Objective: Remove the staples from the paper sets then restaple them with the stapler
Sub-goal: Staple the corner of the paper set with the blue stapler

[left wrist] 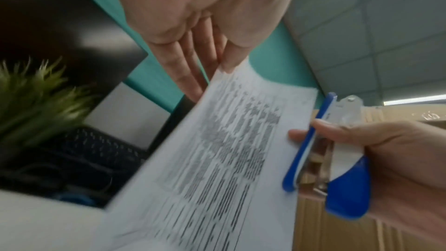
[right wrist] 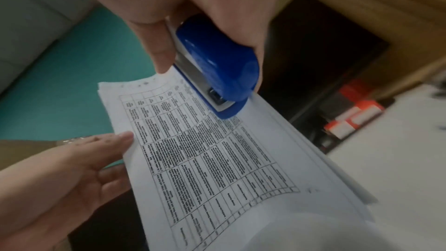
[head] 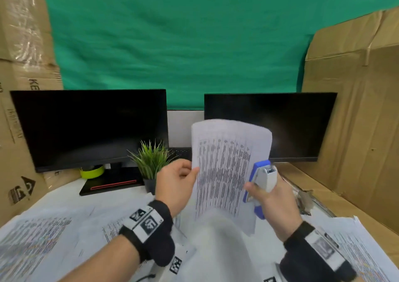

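Observation:
A printed paper set [head: 224,173] is held upright in the air above the desk. My left hand [head: 183,180] pinches its left edge between thumb and fingers; the left wrist view shows that thumb [left wrist: 231,58] on the paper set [left wrist: 217,159]. My right hand [head: 274,199] grips a blue and white stapler [head: 262,180] at the sheet's right edge. In the right wrist view the stapler [right wrist: 217,64] has its nose over the paper set [right wrist: 217,159] near the top right corner. I cannot tell whether the sheets sit inside its mouth.
Loose printed sheets [head: 36,238] cover the white desk, with a stack [head: 356,245] at the right. Two dark monitors [head: 90,128] [head: 269,124], a small green plant [head: 151,163] and a keyboard stand behind. Cardboard boxes [head: 356,108] wall both sides. Orange staple boxes [right wrist: 354,121] lie nearby.

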A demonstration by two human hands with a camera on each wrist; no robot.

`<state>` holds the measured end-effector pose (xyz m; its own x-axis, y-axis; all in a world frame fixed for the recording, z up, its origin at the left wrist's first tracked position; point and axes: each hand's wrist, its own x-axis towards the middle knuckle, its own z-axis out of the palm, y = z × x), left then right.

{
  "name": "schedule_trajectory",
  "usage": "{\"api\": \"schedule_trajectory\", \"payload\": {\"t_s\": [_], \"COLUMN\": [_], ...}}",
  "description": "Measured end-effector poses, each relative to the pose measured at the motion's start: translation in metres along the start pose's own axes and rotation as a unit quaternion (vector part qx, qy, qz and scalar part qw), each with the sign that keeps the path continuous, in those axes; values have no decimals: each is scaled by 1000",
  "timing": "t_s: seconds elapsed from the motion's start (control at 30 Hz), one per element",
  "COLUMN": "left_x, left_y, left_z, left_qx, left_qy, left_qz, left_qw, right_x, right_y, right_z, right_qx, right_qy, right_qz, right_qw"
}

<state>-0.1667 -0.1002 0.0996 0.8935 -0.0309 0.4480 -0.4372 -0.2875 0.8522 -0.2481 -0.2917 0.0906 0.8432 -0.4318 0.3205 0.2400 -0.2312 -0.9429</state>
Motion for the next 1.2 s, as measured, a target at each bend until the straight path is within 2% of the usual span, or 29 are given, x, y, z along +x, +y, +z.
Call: {"api": "schedule_trajectory", "payload": {"t_s": [0.1, 0.17, 0.3, 0.37, 0.5, 0.6, 0.73, 0.93, 1.0, 1.07, 1.13, 1.2], "left_x": [-16, -20, -19, -22, -35, -42, -35, -30, -27, -25, -25, -28], "left_y": [-22, -31, -30, -26, -26, -28, -21, -22, -20, -17, -15, -13], "left_z": [20, 27, 29, 28, 30, 36, 40, 42, 40, 38, 39, 40], "left_qx": [15, 8, -55, -100, -114, -122, -137, -120, -135, -144, -139, -139], "left_qy": [-26, -42, -59, -47, -41, -57, -28, -58, -59, -71, -85, -98], "left_qz": [-13, -40, -56, -41, -16, -23, -4, -37, -45, -43, -37, -34], "left_qw": [999, 998, 995, 993, 992, 991, 990, 990, 988, 986, 986, 985], "right_x": [-15, -20, -22, -24, -30, -31, -30, -24, -11, 4, 19, 35], "right_y": [28, 42, 46, 46, 51, 55, 52, 65, 53, 22, -14, -41], "right_z": [0, -3, -10, -13, -15, -13, -11, -12, -18, -24, -27, -26], "right_qx": [10, 5, 18, 31, 36, 54, 67, 2, -80, -129, -64, -11], "right_qy": [-9, -11, -1, 9, 5, -3, 16, 34, 96, 158, 175, 161], "right_qz": [92, 114, 82, 40, -10, -10, -29, 2, -46, -136, -229, -285], "right_qw": [996, 993, 997, 999, 999, 998, 997, 999, 991, 970, 955, 945]}}
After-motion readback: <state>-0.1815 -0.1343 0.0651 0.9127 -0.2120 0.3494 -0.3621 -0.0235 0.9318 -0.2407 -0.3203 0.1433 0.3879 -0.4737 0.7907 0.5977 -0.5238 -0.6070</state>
